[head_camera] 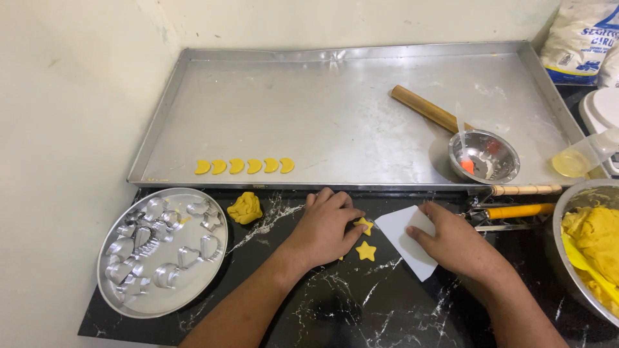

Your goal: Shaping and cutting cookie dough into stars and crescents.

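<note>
Hands: left touches star dough; right seemingly presses white scraper.

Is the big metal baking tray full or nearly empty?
Nearly empty: the baking tray holds only six yellow crescents, a wooden stick and a small bowl.

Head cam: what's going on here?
A person is shaping yellow dough on a black marble counter. The left hand touches a star-shaped dough piece; a second star lies beside it. The right hand presses on a white scraper card. Six crescents line the metal baking tray.
</note>
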